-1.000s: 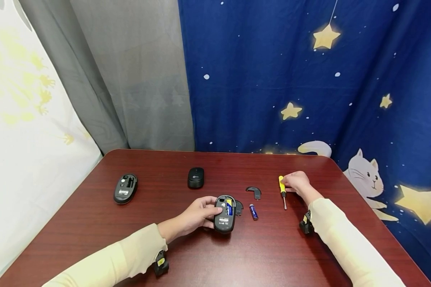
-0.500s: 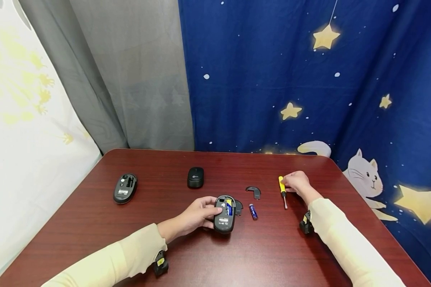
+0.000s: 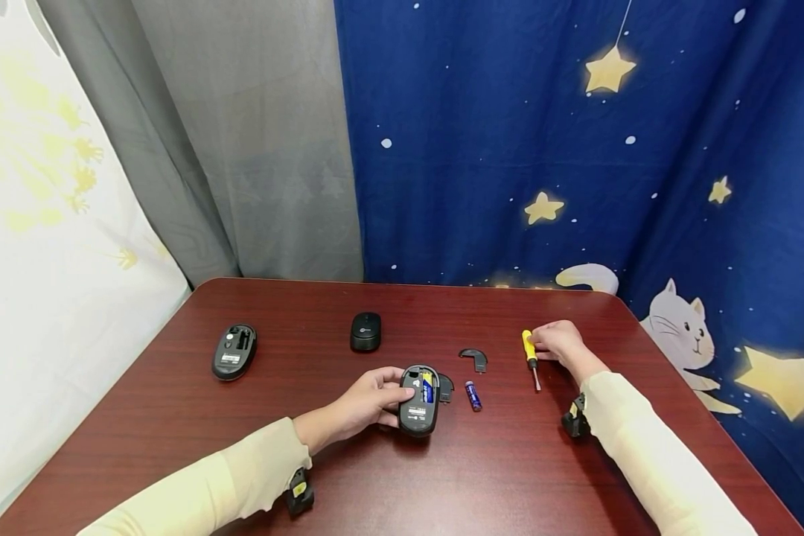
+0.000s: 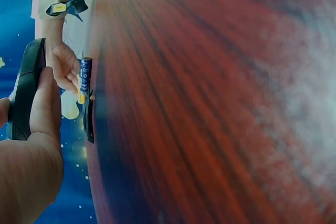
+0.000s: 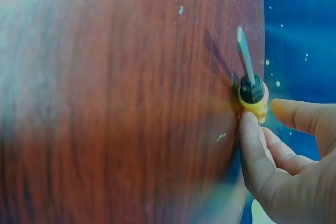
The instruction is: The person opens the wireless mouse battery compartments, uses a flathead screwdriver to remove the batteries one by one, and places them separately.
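Note:
My left hand [image 3: 368, 402] grips a black computer mouse [image 3: 415, 418], thumb on its upturned underside. Its battery slot is uncovered, with a yellow-and-blue battery [image 3: 428, 387] inside. In the left wrist view the mouse [image 4: 27, 90] appears edge-on between thumb and fingers. My right hand [image 3: 560, 342] pinches the yellow handle of a flat-blade screwdriver [image 3: 530, 348] at the table's right side. The right wrist view shows the screwdriver's metal shaft [image 5: 245, 53] pointing away from the fingers, its shadow on the wood. A loose blue battery [image 3: 473, 396] lies between the hands.
One curved black cover [image 3: 475, 359] lies behind the loose battery; another cover [image 3: 446, 388] lies beside the held mouse. A second mouse [image 3: 365, 332] stands upright at the back. At the left, an overturned mouse [image 3: 234, 353] shows an open slot. Curtains hang behind the table [image 3: 141, 417].
My right hand has shifted slightly to the right, and the screwdriver has moved and turned a little with it. The left hand and its mouse have stayed in place.

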Demonstrator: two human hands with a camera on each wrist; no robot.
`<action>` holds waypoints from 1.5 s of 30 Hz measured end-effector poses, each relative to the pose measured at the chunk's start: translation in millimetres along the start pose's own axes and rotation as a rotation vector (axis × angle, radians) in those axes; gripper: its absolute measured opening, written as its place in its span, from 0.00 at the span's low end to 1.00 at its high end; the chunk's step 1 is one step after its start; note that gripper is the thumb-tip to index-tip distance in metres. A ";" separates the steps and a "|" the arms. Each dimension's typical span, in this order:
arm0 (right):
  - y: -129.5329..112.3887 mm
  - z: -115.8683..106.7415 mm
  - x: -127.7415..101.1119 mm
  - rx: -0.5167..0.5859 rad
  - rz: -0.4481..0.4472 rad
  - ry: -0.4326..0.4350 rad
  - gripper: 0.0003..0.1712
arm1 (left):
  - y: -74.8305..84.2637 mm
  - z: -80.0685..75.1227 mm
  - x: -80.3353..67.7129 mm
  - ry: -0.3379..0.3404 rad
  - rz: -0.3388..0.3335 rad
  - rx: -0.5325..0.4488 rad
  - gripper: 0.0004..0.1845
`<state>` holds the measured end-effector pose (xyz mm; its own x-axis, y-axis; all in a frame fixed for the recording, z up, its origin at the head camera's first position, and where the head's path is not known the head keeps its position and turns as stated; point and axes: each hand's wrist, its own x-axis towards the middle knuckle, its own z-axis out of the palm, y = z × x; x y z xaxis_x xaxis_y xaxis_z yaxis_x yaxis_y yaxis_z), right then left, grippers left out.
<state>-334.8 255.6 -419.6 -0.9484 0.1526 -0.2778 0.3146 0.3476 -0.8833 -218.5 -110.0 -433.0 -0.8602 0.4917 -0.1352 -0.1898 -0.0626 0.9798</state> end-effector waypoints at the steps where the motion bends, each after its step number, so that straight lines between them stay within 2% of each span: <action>1: 0.4 -1.1 -0.1 0.014 0.000 -0.007 0.21 | 0.2 0.1 -0.1 0.000 0.000 0.000 0.22; 12: -8.5 -14.6 -13.3 0.089 -0.007 -0.052 0.27 | 2.0 1.3 -0.5 -0.003 -0.003 0.005 0.22; 16: -17.2 -12.8 -22.6 0.156 -0.028 -0.132 0.29 | 3.1 1.2 -0.3 0.003 -0.001 0.010 0.22; 21: -20.4 -2.6 -34.2 0.261 -0.056 -0.281 0.30 | 2.2 1.4 1.4 0.005 0.000 0.011 0.22; 25: -23.1 9.4 -45.8 0.261 -0.084 -0.351 0.29 | 1.6 2.0 3.0 -0.004 0.000 0.009 0.22; 35: -33.9 48.9 -77.9 0.231 -0.259 -0.557 0.26 | 1.6 4.0 3.0 0.000 -0.011 0.006 0.22; 45: -46.0 78.6 -97.1 0.019 -0.535 -0.765 0.24 | 0.0 5.7 2.4 -0.017 -0.019 0.009 0.23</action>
<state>-260.2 152.1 -381.7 -0.7362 -0.6767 0.0004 -0.1658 0.1798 -0.9696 -217.9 -103.8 -432.5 -0.8482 0.5077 -0.1509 -0.2012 -0.0452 0.9785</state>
